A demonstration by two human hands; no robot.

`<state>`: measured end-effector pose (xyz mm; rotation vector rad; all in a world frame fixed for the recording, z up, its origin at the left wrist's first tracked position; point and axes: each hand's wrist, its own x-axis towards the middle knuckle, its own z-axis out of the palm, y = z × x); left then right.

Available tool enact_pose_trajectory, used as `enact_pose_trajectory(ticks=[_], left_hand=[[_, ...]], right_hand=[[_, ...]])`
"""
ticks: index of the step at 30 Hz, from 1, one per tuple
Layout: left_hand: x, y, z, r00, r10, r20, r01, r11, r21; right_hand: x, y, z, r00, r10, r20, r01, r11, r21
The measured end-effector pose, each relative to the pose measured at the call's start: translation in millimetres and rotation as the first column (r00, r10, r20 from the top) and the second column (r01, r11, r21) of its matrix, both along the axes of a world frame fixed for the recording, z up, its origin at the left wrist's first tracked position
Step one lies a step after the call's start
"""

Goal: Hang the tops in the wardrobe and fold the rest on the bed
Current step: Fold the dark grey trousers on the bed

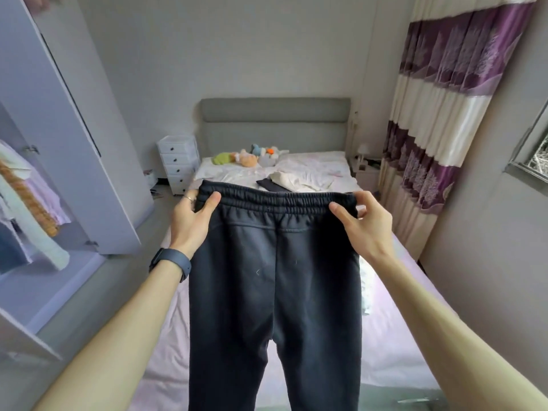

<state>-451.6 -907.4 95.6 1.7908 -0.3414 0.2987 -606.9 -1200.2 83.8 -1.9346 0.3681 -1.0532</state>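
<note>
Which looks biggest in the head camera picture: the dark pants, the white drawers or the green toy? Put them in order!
1. dark pants, held close to the camera, which makes them look bigger
2. white drawers, far off
3. green toy, far off too

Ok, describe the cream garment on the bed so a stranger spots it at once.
Start at the bed with the grey headboard. Midway up the mattress, beyond the waistband of the held-up dark trousers, lies the cream garment. It is pale and rumpled, unlike the flat dark piece at its left edge and the stuffed toys nearer the headboard.
</note>
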Motion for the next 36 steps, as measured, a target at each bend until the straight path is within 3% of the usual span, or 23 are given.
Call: enact_pose_trajectory(ticks=[8,14,20,26,31,33,36], left_hand=[[202,-68,-73,0.994,0.014,-0.104,-0.006,0.997,0.075],[371,-129,-148,0.957,0.034,-0.287,0.004,0.992,0.129],[481,-185,-280,0.901,0.026,-0.434,0.091,0.965,0.247],[548,-222,-413,0.828,0.049,-0.558,0.129,0.953,0.275],[572,-247,-503,0.828,0.081,-0.554,0.136,0.930,0.340],[572,-255,-524,0.855,0.173,-0.489,0.113,0.858,0.501],[558,-266,-557,0.924,0.234,-0.303,0.051,0.709,0.703]], right_hand=[[195,-66,-63,0.984,-0.063,-0.168,0.061,0.998,-0.015],[361,-115,-126,0.932,-0.095,-0.350,0.093,0.995,-0.020],[467,-162,-255,0.810,-0.125,-0.572,0.162,0.987,0.013],[535,-194,-374,0.752,-0.092,-0.653,0.163,0.985,0.050],[575,-220,-461,0.712,-0.051,-0.701,0.131,0.989,0.062],[581,-227,-483,0.690,-0.030,-0.723,0.128,0.988,0.081],[571,-229,-524,0.541,-0.050,-0.839,0.009,0.999,-0.053]])
